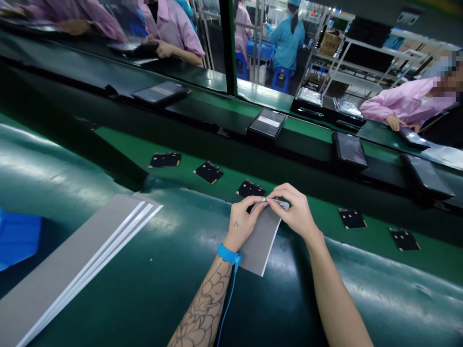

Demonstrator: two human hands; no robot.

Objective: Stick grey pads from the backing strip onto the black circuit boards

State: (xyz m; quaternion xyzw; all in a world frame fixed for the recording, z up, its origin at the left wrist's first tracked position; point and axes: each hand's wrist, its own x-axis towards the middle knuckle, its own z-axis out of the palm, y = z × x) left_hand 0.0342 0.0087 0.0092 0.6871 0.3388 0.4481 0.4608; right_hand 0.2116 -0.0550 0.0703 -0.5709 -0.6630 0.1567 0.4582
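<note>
A grey sheet with a white edge (pixel 259 248) hangs down toward me over the green work surface. My left hand (pixel 243 219) pinches its far end, thumb and fingertips pressed together. Beside it, my right hand (pixel 294 208) pinches the same end, the two sets of fingertips almost touching. The sheet's far end looks curled or folded there, and the fingers partly hide it. A blue wrist strap (pixel 228 253) with a thin cord circles my left wrist. Just beyond my hands lies a black circuit board (pixel 249 188) on the green belt.
A stack of long grey sheets (pixel 79 241) lies left, near a blue bin (pixel 18 238). More boards (pixel 209 172) rest on the belt (pixel 304 185). Dark flat devices (pixel 267 123) line the raised line beyond. Co-workers in pink sleeves (pixel 401 103) sit across; a dark post (pixel 72 120) slants at left.
</note>
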